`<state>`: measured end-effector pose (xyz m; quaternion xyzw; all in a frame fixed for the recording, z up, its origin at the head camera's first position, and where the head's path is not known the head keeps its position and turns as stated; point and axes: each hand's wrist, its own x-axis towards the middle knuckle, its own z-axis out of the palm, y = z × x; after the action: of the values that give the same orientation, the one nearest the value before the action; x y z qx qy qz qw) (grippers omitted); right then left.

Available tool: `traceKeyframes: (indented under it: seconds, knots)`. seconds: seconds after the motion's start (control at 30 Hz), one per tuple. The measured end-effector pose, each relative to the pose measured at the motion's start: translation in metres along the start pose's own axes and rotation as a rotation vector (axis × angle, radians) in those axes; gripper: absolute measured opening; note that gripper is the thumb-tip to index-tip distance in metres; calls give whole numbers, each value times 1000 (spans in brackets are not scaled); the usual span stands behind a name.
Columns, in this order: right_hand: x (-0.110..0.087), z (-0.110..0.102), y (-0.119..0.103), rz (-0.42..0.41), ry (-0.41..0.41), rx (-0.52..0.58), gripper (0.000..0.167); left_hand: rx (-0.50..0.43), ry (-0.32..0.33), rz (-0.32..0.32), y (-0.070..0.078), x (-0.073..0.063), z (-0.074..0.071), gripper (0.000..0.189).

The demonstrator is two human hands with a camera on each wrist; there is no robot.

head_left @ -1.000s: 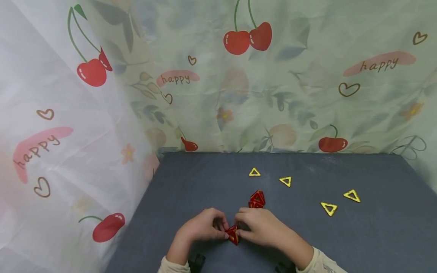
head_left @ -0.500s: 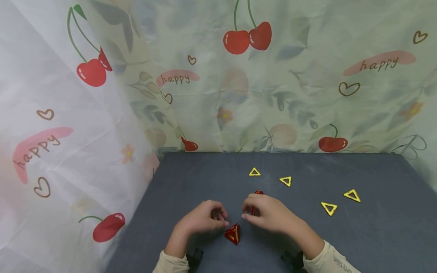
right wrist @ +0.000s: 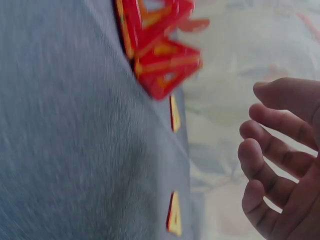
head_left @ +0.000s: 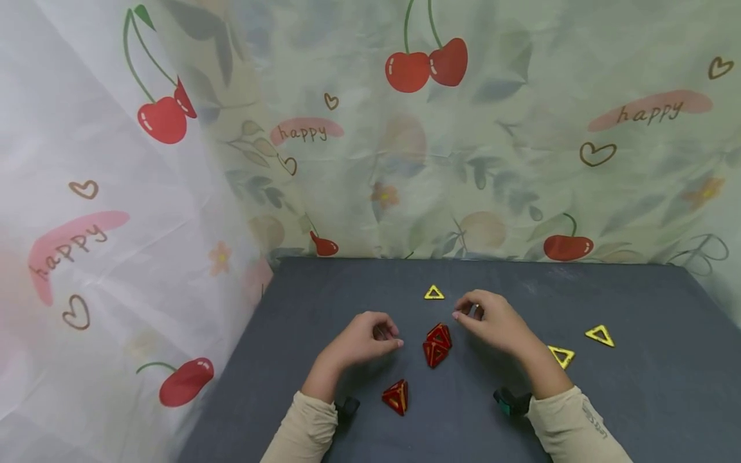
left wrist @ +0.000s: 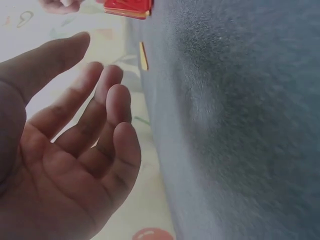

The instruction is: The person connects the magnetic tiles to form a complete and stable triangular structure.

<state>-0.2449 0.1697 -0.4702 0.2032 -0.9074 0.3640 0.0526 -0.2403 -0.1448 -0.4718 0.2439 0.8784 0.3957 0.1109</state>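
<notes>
Two red triangular-sided pyramid pieces (head_left: pixel 437 346) with gold edging stand side by side near the table's middle. A third red pyramid (head_left: pixel 395 397) sits alone nearer the front. My left hand (head_left: pixel 365 337) hovers left of the pair, thumb and fingers apart and nothing between them. Beyond the pair to the right, my right hand (head_left: pixel 492 318) is over the spot of a flat yellow triangle, which it mostly hides in the head view. The right wrist view shows its fingers loosely bent and apart, away from the yellow triangles (right wrist: pixel 174 215).
One yellow triangle frame (head_left: pixel 434 293) lies at the back. Two others, a nearer one (head_left: pixel 563 356) partly behind the right forearm and a farther one (head_left: pixel 600 335), lie at the right. A cherry-printed curtain (head_left: pixel 498 161) borders the dark table (head_left: pixel 648 405) behind and left.
Both hands have let go of the front red pyramid, which stays on the table. My right hand has moved back and right past the pair; my left has moved up and slightly right.
</notes>
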Motion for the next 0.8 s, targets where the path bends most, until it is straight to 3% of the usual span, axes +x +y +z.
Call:
traceKeyframes:
  seconds: [0.2,0.43,0.63,0.8]
  knots:
    - [9,-9,23,103,21,-27,17,-2,30,-3,1,26,-1,12]
    - [17,-20,42,217,-27,-74,31,21,40,10,5,57,2,13]
    - [17,-26,54,234,-70,-79,34,3,22,-11,7,83,11,27]
    - [17,-29,59,224,-128,-80,38,42,10,-35,4,103,17,37]
